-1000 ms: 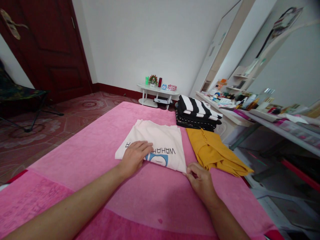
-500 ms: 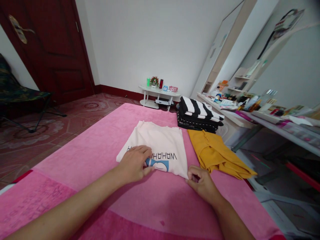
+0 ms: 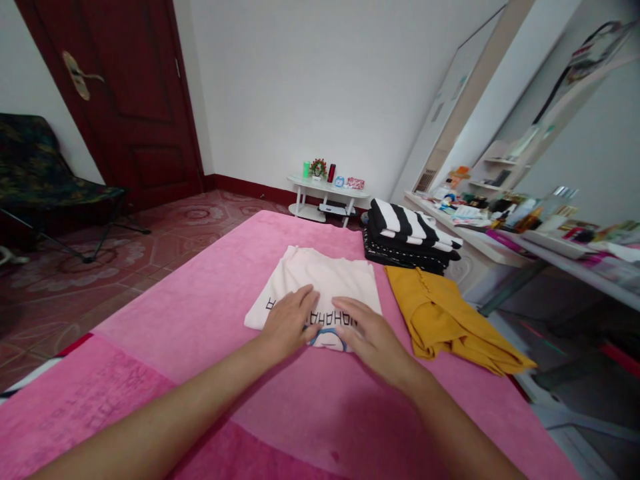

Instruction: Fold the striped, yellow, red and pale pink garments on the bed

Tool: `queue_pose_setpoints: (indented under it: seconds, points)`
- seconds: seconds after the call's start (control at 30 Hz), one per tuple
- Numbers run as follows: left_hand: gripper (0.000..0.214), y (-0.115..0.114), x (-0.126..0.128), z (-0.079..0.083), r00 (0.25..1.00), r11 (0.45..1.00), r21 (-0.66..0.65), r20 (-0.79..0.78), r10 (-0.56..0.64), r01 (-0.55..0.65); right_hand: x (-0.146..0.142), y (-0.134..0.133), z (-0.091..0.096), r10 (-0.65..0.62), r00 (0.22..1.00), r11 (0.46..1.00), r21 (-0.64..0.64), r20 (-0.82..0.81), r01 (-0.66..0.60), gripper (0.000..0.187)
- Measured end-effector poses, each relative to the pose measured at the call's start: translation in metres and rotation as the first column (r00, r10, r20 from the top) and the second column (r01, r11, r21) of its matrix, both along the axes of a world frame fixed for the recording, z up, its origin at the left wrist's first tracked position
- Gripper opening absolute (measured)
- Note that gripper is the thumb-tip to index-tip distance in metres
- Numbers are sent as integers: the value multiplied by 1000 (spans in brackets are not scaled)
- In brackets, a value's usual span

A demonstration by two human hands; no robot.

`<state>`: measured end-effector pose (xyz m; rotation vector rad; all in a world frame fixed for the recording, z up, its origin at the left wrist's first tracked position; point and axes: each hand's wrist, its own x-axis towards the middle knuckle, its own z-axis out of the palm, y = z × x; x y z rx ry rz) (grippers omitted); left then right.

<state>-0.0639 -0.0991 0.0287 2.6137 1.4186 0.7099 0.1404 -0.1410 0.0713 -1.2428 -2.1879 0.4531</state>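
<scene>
A white T-shirt (image 3: 327,270) lies folded on the pink bedspread (image 3: 200,287), with black lettering and a blue printed picture near its close edge. On the left part of the print rests my left hand (image 3: 290,323), fingers stretched out over the cloth. My right hand (image 3: 367,337) is over the right part of the lettering, its fingers extended and slightly curved, with nothing gripped. Both palms hide some of the print. Right of the shirt is a folded mustard-yellow garment (image 3: 445,317).
Behind the yellow garment stands a stack of folded black and striped clothes (image 3: 413,230). A dressing table (image 3: 480,237) crowded with bottles runs along the right. A small white table (image 3: 327,190) is by the wall, and a camouflage folding chair (image 3: 55,180) stands left.
My right hand has let go of the shirt's near right corner and moved left onto the print. My left hand stays on the shirt. The view has shifted slightly left.
</scene>
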Motion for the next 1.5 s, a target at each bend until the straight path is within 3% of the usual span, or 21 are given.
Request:
queue_pose_setpoints:
  seconds: [0.1, 0.2, 0.4, 0.6, 0.8, 0.93, 1.03, 1.23, 1.3, 1.4, 1.5]
  points:
    - [65, 6, -4, -5, 997, 999, -41, -75, -2, -1, -22, 27, -16, 111, 964, 993, -76, 243, -95, 64]
    - [77, 18, -8, -5, 987, 991, -131, -162, -1, -21, -21, 57, -33, 84, 933, 991, -129, 351, -41, 61]
    - [96, 61, -11, -2, 973, 965, -264, -218, -73, 13, -6, 97, -43, 0, 922, 998, -63, 387, 27, 60]
    - [78, 105, -5, -13, 988, 979, -202, -154, -31, -1, 1, 119, -54, -98, 907, 995, 24, 410, 97, 60]
    - [83, 138, -1, -16, 988, 980, -194, -152, 19, -48, 7, 138, -60, -239, 867, 971, 108, 438, 213, 64]
    - [78, 157, 0, -19, 989, 979, -185, -137, 64, -88, 14, 154, -66, -383, 819, 923, 149, 427, 354, 62]
    - [69, 170, 0, -23, 980, 966, -181, -108, 169, -187, 22, 165, -71, -503, 778, 863, 180, 376, 472, 56]
    - [57, 184, -4, -27, 883, 879, -120, 39, 468, -461, 30, 170, -72, -799, 580, 601, 161, 161, 783, 71]
    - [57, 184, -6, -27, 854, 860, -121, 109, 508, -496, 30, 168, -69, -835, 541, 549, 93, 101, 831, 76]
    - [66, 183, -8, -24, 806, 849, -251, 277, 522, -464, 31, 163, -62, -844, 535, 537, -56, -43, 842, 79]
    - [75, 180, -9, -12, 665, 812, -463, 486, 567, -355, 33, 158, -49, -820, 522, 566, -203, -235, 799, 78]
